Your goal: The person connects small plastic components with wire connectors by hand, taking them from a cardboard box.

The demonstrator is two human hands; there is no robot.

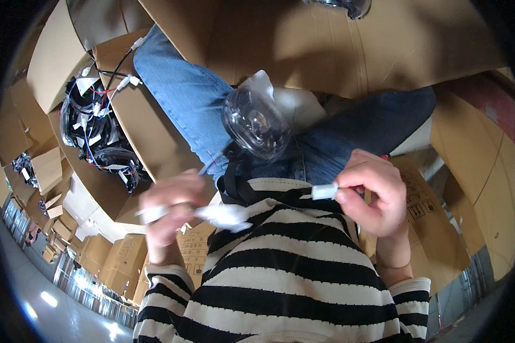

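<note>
Pale grey and plastic-looking, a small rectangular block (325,192) is pinched between the thumb and forefinger of the right hand (377,194), its long axis nearly level and its free end pointed toward the left hand (174,203). By the blurred left fingers, a soft-looking white piece (223,217) is gripped, its tip turned toward the block but kept apart from it. Beyond and between both hands, a clear, rounded plastic lamp (256,123) is lodged between blue denim legs (180,86). Farther left, black wired units (117,157) are heaped inside an open brown cardboard box (149,126).
</note>
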